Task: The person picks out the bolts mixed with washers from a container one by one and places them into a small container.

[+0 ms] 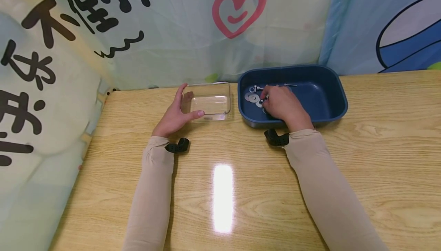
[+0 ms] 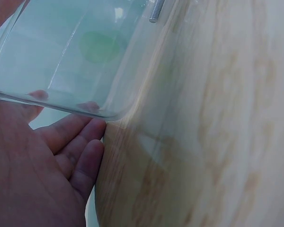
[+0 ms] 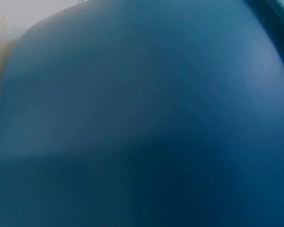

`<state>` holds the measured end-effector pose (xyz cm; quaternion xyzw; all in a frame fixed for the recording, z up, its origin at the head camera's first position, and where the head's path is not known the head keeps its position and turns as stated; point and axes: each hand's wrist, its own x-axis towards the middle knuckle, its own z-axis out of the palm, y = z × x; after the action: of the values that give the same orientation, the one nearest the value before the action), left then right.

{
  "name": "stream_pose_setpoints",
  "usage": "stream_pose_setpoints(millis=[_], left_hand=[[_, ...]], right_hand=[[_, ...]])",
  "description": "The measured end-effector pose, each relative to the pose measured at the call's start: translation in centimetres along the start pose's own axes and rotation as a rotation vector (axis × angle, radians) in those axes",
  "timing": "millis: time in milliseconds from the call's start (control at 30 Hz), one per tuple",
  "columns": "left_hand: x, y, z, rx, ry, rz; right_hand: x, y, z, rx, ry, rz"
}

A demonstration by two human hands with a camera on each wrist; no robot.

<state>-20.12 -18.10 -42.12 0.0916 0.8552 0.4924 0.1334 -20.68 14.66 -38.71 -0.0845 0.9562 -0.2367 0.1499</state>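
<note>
Washers [image 1: 254, 98] beside right hand [image 1: 285, 105] pinching metal piece [image 1: 264, 99]; left hand [image 1: 175, 116] grips clear box [image 1: 217, 116].

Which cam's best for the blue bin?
Head: it shows nearly all of the blue bin's rim and inside, though the right hand covers part. Right wrist gives only a blurry close-up of blue wall; left wrist doesn't show it.
</note>
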Motion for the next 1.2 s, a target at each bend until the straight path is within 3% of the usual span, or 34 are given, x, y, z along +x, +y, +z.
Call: stream_pose_setpoints(millis=[933,1200], left_hand=[[0.1,0.1,0.2,0.008,-0.001,0.009],[-0.1,0.1,0.2,0.009,0.0,0.006]], right_hand=[[-1.0,-0.4,-0.2,0.055,0.216,-0.042],[-1.2,-1.0,-0.3,0.063,0.228,-0.052]])
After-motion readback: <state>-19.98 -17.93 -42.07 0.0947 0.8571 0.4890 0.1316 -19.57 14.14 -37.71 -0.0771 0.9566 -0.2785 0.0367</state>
